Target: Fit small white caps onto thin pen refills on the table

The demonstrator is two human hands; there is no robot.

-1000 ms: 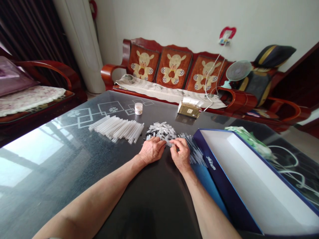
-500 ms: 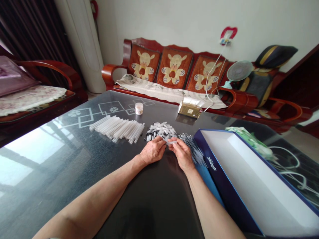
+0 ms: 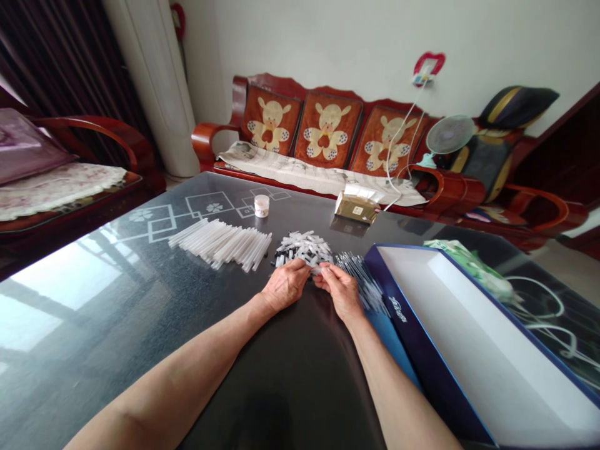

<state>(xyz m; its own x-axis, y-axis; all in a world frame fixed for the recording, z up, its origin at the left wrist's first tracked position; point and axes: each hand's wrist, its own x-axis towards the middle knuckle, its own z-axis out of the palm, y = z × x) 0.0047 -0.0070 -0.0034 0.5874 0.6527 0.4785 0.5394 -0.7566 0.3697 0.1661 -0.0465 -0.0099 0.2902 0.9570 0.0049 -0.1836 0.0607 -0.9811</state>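
Observation:
My left hand and my right hand meet at the near side of a pile of short white and black plastic pieces, which look like pen caps. Between their pinched fingertips is a small translucent white plastic piece, mostly covered by the fingers. Left of the pile, a row of long white plastic tubes, like pen barrels, lies on the dark glossy table. Just right of my right hand lies a bundle of thin dark-and-clear sticks, like pen refills.
A long blue box with a white inside stands at the right. Beyond it are a green-white packet and white cords. A small round jar and a tissue pack stand farther back, before a wooden sofa.
My right hand has moved slightly left, closer to my left hand. The translucent piece between them shows less than before. The piles look the same.

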